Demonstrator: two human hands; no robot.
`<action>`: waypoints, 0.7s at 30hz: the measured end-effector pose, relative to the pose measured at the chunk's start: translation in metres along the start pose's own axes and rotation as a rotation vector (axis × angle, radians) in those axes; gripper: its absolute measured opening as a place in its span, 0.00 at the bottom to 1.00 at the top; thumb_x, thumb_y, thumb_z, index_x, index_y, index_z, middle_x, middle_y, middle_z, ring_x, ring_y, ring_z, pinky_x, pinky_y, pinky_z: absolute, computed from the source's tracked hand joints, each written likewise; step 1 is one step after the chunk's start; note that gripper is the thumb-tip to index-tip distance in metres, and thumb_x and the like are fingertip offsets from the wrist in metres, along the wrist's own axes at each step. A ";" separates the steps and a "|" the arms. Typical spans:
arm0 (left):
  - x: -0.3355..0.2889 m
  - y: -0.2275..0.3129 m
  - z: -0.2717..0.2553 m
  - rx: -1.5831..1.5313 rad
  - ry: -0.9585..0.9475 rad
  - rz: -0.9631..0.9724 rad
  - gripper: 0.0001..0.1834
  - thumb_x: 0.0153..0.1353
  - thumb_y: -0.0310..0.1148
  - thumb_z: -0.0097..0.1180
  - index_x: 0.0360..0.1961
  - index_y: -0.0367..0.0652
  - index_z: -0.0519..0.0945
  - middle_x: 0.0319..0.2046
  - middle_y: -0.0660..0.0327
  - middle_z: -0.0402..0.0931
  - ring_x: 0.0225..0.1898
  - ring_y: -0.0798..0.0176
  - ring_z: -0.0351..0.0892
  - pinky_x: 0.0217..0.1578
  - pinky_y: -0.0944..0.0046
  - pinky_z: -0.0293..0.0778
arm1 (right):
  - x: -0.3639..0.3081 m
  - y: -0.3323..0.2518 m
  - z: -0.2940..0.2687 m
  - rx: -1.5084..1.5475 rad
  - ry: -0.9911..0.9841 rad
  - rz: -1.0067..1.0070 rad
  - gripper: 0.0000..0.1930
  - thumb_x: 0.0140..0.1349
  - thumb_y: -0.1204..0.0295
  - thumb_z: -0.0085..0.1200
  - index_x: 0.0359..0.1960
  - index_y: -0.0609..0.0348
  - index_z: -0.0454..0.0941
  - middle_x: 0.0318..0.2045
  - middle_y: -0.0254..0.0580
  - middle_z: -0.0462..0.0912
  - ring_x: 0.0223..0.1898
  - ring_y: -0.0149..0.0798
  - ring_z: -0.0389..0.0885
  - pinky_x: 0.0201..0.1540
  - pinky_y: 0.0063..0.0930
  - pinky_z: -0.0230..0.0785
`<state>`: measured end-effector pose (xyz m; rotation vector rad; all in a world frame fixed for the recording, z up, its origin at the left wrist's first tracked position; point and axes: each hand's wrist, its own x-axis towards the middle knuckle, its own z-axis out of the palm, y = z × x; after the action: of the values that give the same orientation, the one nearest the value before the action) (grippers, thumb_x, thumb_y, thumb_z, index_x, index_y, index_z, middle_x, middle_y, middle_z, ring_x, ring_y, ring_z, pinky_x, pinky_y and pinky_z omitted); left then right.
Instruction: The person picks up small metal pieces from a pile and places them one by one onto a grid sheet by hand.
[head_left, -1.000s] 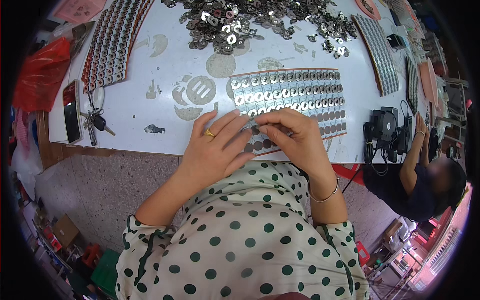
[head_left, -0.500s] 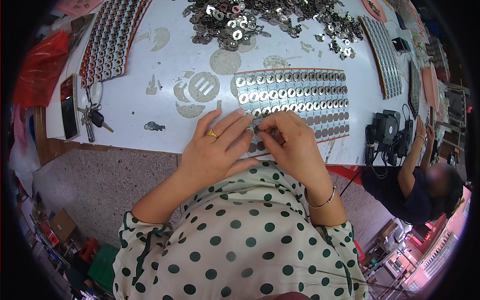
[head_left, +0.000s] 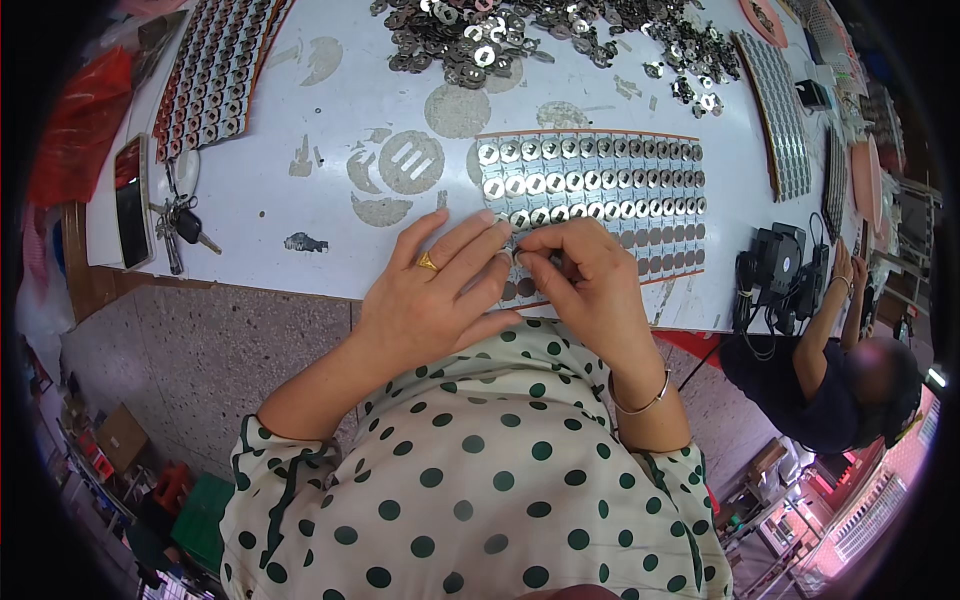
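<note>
A rectangular panel of silvery round cells with orange-brown long edges (head_left: 612, 195) lies on the white tabletop (head_left: 345, 272), its near edge close to the table's front edge. The left hand (head_left: 425, 290) lies palm down, fingers slightly spread, fingertips over the panel's left end; whether they grip anything, I cannot tell. The right hand (head_left: 592, 280) pinches a small dark metal piece (head_left: 516, 257) between thumb and forefinger above the panel's near left part; fingertips mostly hide it.

Beyond the panel's far edge, a strip of tabletop separates it from a heap of small grey metal rings (head_left: 455, 45). To the panel's left, a wide stretch of worn, grey-patched tabletop reaches to a bunch of metal keys (head_left: 182, 225). To its right, across a narrower gap, sits a black boxy device with coiled cables (head_left: 778, 255), near the front edge.
</note>
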<state>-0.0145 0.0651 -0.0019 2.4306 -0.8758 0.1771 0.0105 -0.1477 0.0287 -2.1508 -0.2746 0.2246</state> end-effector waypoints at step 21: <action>-0.003 -0.002 0.006 -0.071 0.052 0.006 0.26 0.55 0.52 0.72 0.41 0.43 0.75 0.64 0.53 0.75 0.68 0.52 0.73 0.69 0.40 0.61 | -0.004 -0.003 -0.008 -0.166 -0.070 -0.139 0.11 0.57 0.78 0.67 0.42 0.59 0.82 0.34 0.45 0.77 0.36 0.49 0.78 0.37 0.41 0.73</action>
<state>-0.0157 0.0646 -0.0093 2.3477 -0.8522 0.2076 0.0088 -0.1530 0.0362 -2.2792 -0.4966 0.2029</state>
